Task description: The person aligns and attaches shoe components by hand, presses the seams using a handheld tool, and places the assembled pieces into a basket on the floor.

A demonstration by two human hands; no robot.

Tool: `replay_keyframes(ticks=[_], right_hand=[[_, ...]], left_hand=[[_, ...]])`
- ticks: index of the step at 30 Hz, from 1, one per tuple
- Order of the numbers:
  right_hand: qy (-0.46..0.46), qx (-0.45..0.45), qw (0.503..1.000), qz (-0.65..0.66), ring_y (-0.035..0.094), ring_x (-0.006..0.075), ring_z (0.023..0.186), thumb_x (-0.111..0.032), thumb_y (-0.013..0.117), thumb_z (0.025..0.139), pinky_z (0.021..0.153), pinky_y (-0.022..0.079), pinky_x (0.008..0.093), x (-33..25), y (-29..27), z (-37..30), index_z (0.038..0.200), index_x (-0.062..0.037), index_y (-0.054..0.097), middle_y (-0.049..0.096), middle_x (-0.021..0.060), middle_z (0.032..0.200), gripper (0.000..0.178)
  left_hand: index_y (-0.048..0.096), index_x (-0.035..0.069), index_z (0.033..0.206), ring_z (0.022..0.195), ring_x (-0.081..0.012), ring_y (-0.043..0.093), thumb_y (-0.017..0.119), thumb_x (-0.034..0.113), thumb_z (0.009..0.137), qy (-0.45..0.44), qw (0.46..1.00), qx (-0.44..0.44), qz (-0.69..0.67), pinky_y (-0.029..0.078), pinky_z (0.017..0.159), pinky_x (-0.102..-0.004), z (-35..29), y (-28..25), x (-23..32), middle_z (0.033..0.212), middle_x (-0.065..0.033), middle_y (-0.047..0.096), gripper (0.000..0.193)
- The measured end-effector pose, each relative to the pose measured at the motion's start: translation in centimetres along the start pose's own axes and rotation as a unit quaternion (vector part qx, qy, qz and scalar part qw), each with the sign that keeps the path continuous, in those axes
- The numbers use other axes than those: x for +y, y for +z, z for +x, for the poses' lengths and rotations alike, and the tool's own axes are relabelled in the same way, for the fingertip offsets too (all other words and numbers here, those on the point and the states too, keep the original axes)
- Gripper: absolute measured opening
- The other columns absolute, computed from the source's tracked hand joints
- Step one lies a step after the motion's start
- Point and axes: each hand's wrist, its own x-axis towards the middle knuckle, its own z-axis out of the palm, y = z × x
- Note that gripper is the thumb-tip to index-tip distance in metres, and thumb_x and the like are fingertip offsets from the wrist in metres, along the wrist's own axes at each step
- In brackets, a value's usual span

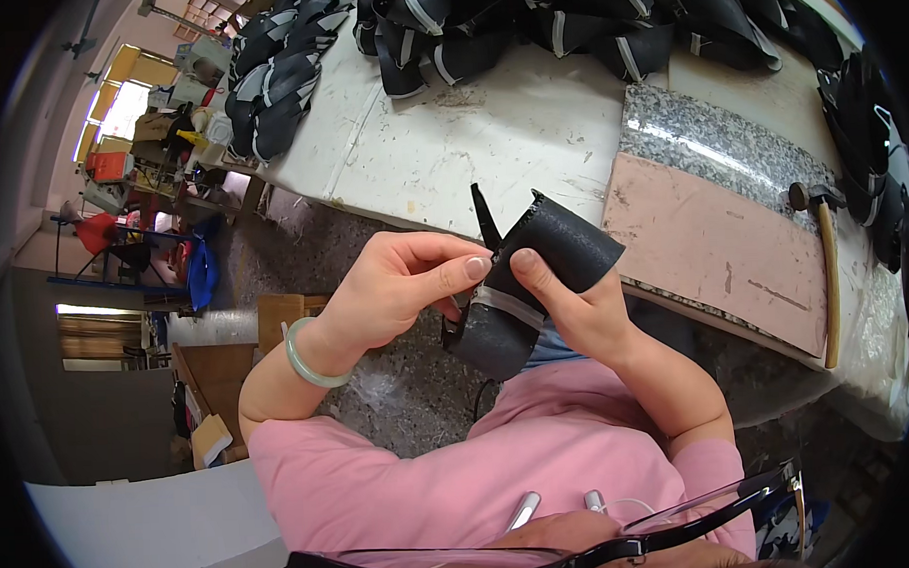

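In front of my chest I hold a curved black leather-like piece (565, 242) that looks like a shoe upper, with a pale strip (508, 304) across it. My right hand (594, 314) is wrapped round its right side, thumb pressed on the outer face. At its left edge my left hand (400, 286) pinches with thumb and forefinger close together. A narrow black tab (485, 216) sticks up just beyond those fingertips; whether it belongs to the same piece I cannot tell. The exact spot under the left fingers is hidden.
Heaps of similar black pieces (536, 31) lie along the table's far side, with another pile (279, 75) at the left. A speckled stone slab (730, 139) and a pinkish board (713, 240) are to the right. A hammer (829, 271) lies beside the board. The white table edge (372, 202) runs beyond my hands.
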Motion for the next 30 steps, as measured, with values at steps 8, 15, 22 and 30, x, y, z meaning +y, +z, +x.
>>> replay_keyframes(ticks=[8,15,22,30], right_hand=[[0.022,-0.01,1.0,0.008,0.056,0.0104,0.072,-0.017,0.062,0.091,0.064,0.046,0.0264,0.5,0.1,-0.3,0.094,-0.0004,0.062,0.061,0.0028,0.079,0.017],[0.005,-0.013,0.999,-0.03,0.056,0.0105,0.072,-0.019,0.061,0.092,0.064,0.046,0.0277,0.5,0.1,0.0,0.095,-0.0006,0.062,0.061,0.0025,0.079,0.019],[0.013,-0.021,1.0,-0.011,0.056,0.0105,0.072,-0.02,0.061,0.092,0.064,0.046,0.0276,0.1,0.2,0.2,0.095,-0.0011,0.062,0.062,0.0029,0.079,0.019],[0.018,-0.016,1.0,-0.017,0.057,0.0125,0.072,-0.02,0.061,0.092,0.064,0.047,0.0287,0.3,0.1,0.1,0.095,-0.0006,0.062,0.062,0.0046,0.079,0.019]], left_hand=[[0.065,-0.001,0.098,0.069,-0.0042,0.055,0.063,0.013,0.089,0.082,0.993,0.005,0.09,0.045,0.06,-0.0198,0.2,0.0,-0.5,0.081,0.0013,0.062,0.016],[0.064,0.0,0.099,0.072,-0.0065,0.056,0.061,0.013,0.091,0.212,0.932,0.039,0.293,0.046,0.061,-0.0207,0.5,-0.1,-0.8,0.086,-0.0009,0.062,0.015],[0.066,-0.001,0.099,0.074,-0.0061,0.058,0.061,0.021,0.092,-0.013,0.998,0.015,0.06,0.051,0.058,-0.021,0.8,-0.6,0.5,0.083,-0.0004,0.062,0.024],[0.066,-0.001,0.099,0.07,-0.0064,0.058,0.063,0.02,0.091,-0.005,0.998,-0.016,0.055,0.052,0.059,-0.0213,0.9,-0.6,0.2,0.079,0.0,0.062,0.023]])
